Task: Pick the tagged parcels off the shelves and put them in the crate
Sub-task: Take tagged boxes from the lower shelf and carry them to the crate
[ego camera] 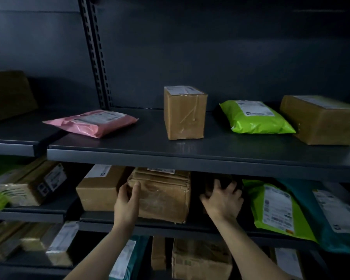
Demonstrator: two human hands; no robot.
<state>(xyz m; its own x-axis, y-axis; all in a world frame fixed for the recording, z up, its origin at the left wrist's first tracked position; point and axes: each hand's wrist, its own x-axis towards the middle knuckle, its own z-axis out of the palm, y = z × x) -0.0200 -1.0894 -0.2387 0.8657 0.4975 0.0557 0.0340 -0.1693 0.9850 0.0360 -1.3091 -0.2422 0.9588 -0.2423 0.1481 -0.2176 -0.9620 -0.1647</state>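
Both forearms come up from the bottom of the shot, reaching into the middle shelf (190,224) of a dark metal rack. Left hand (127,203) is clamped on the left front corner of a wrinkly, taped-up cardboard box (166,197), thumb on the front face, fingers wrapped round the side. Right hand (223,201) is curled over a black parcel (237,183) just right of that box; it's so dark in there you can barely make out the parcel's shape, but the fingers are clearly gripping it. Both parcels are on the middle shelf, no crate anywhere in view.

Just left of the wrinkly box sits a smoother brown box (99,188) with a white label. Off to the right, a green mailer (277,209) leans against a teal mailer (331,217).

Up on the top shelf (190,152): a pink mailer (93,122), an upright brown box (184,113), a lime mailer (255,118) and a big flat box (323,120). More blurry boxes below.
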